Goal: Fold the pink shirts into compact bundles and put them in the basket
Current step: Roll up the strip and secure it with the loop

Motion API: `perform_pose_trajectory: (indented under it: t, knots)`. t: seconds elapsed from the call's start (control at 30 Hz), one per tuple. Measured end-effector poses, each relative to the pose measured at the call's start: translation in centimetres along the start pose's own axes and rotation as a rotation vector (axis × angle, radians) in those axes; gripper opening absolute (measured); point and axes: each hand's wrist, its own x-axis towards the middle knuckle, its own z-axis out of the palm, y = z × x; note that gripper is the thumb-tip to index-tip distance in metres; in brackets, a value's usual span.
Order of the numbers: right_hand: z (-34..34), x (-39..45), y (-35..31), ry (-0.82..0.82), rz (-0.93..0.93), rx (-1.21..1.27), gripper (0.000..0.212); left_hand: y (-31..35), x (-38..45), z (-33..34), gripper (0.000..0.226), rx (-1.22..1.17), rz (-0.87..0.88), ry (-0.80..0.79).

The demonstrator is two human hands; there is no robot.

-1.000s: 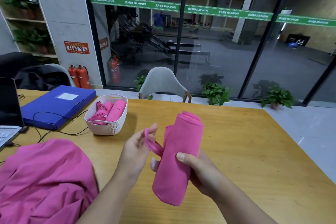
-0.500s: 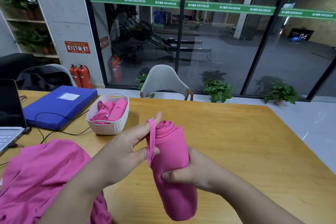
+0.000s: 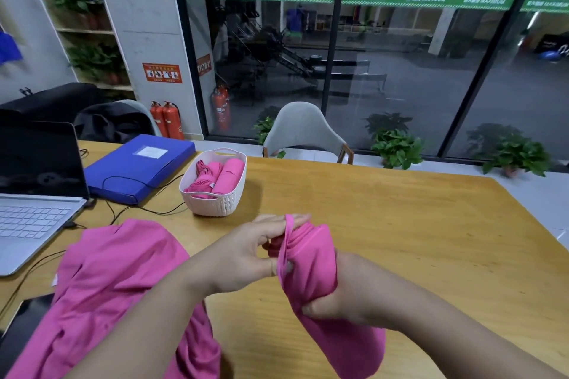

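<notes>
A rolled pink shirt point(image 3: 320, 286) is held above the table in front of me. My right hand point(image 3: 341, 292) grips the roll around its middle from the right. My left hand point(image 3: 246, 252) pinches the hem band at the roll's upper end and stretches it over the top. A white woven basket point(image 3: 217, 204) stands further back on the table, left of centre, with two pink bundles point(image 3: 215, 175) inside. A loose heap of pink shirts point(image 3: 117, 295) lies at the near left, partly under my left forearm.
An open laptop point(image 3: 34, 194) sits at the left edge, with a blue folder box point(image 3: 138, 166) behind it and black cables point(image 3: 129, 209) running across the wooden table point(image 3: 415, 240). A grey chair point(image 3: 303, 132) stands at the far side.
The roll has tipped lower and closer to me. My left hand has pulled the hem band up from the roll's side and over its top end.
</notes>
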Motion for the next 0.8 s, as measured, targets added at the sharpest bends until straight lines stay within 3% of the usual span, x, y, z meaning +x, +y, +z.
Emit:
perform_pose_trajectory:
  t: [0.1,0.2,0.27,0.33,0.43,0.53,0.67,0.77,0.8]
  knots:
    - [-0.3,-0.3,-0.3,-0.06,-0.021,-0.004,0.031,-0.4,-0.4,0.2,0.063,-0.1,0.002,0.015]
    - [-0.7,0.0,-0.8,-0.148,-0.064,0.116,0.026,-0.1,-0.6,0.8,0.056,-0.446,-0.003,0.123]
    - [-0.5,0.2,-1.1,-0.185,-0.085,0.218,0.031,0.3,-0.5,1.4,0.051,-0.675,-0.003,0.191]
    - [-0.1,0.4,-1.4,-0.182,-0.103,0.244,0.035,0.6,-0.6,1.4,0.054,-0.7,0.006,0.26]
    - [-0.3,0.7,-1.9,-0.156,-0.116,0.207,0.028,1.9,-0.7,0.5,0.048,-0.266,0.048,0.336]
    - [-1.0,1.0,-2.3,-0.16,-0.092,0.0,0.014,2.3,-0.8,-0.4,0.058,0.124,0.077,0.151]
    - [-0.6,1.3,-3.3,-0.171,-0.062,-0.319,0.02,1.6,-0.9,-1.1,0.052,0.377,0.072,-0.04]
    - [0.3,1.7,-3.7,-0.088,-0.14,-0.779,0.022,1.0,-0.4,-0.2,0.053,0.548,0.125,-0.163]
    - [0.5,1.9,-3.6,-0.042,-0.156,-0.816,0.023,0.7,-0.2,-0.1,0.054,0.566,0.106,-0.154]
